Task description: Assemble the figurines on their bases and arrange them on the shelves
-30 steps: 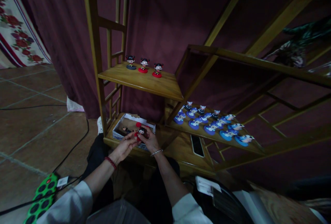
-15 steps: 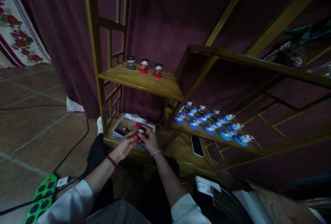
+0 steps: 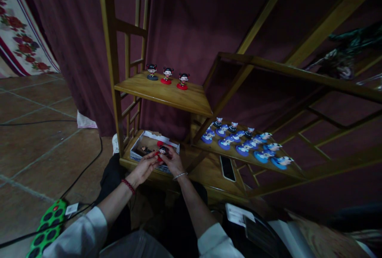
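Observation:
Both of my hands meet over a white cardboard box (image 3: 135, 155) on the low shelf. Between them is a small black-haired figurine (image 3: 162, 150) with a red base. My right hand (image 3: 174, 161) is closed around the figurine's body from the right. My left hand (image 3: 146, 167) pinches at its red base from the left; the fingertips are partly hidden. Inside the box lie another dark figurine (image 3: 146, 149) and a red disc (image 3: 160, 143). Three similar figurines, the middle one (image 3: 167, 75) on a red base, stand upright on the wooden shelf (image 3: 161, 94) above.
Several purple- and blue-based figurines (image 3: 242, 147) stand in rows on the right shelf. A phone (image 3: 227, 168) lies on the lower board. Diagonal wooden bars (image 3: 231, 87) cross the rack. On the floor at left are a green power strip (image 3: 49, 226) and black cables (image 3: 82, 170).
Both hands stay over the box, holding the figurine. It has shifted only very slightly between them; the view has moved a touch.

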A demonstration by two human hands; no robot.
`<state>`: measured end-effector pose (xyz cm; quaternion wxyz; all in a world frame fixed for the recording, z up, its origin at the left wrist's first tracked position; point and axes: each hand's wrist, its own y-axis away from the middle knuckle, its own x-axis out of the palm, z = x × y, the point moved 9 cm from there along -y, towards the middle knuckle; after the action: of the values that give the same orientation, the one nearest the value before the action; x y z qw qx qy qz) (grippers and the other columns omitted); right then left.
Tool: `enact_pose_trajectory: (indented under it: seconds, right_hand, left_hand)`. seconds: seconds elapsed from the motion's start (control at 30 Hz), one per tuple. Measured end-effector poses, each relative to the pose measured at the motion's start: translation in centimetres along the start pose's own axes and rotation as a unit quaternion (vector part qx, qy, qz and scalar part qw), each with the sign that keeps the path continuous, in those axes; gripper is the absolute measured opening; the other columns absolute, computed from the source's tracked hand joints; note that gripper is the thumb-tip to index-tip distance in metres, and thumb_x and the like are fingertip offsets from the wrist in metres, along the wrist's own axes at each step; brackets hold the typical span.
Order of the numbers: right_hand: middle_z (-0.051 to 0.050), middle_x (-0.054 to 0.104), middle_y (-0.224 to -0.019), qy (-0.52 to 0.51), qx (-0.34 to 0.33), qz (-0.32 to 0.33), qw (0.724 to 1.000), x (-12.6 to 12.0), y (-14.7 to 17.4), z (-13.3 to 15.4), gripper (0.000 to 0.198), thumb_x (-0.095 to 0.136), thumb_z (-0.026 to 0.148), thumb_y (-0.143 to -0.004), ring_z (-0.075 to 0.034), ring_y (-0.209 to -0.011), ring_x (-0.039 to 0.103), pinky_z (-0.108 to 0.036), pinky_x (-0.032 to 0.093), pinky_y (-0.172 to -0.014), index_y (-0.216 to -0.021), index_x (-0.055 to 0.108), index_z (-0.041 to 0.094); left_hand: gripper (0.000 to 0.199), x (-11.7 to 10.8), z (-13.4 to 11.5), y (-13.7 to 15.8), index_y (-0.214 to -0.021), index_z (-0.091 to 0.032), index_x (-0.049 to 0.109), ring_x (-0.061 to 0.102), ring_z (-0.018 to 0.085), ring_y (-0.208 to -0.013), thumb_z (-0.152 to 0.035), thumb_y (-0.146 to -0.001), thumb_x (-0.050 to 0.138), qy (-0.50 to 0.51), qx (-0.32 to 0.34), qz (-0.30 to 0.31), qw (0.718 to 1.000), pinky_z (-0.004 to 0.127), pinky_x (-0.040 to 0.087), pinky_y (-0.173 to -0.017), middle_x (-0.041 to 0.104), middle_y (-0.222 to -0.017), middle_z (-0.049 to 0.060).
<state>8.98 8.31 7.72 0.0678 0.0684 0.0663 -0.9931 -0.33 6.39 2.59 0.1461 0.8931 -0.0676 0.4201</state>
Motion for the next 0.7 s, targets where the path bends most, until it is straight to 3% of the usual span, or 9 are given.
enact_pose_trajectory:
  seconds: [0.7]
  right_hand:
    - [-0.003, 0.063, -0.1, 0.007, -0.025, -0.004, 1.0, 0.0, -0.5, 0.9, 0.036, 0.056, 0.027, -0.071, -0.017, -0.093, 0.058, -0.034, 0.045, -0.084, -0.106, 0.052, 0.022]
  left_hand:
    - [0.018, 1.3, -1.2, 0.6, -0.084, -0.011, 0.058, 0.06, 0.015, -0.081, -0.001, -0.069, 0.056, 0.023, 0.011, -0.001, 1.0, 0.034, 0.046, -0.083, 0.064, -0.087, 0.006]
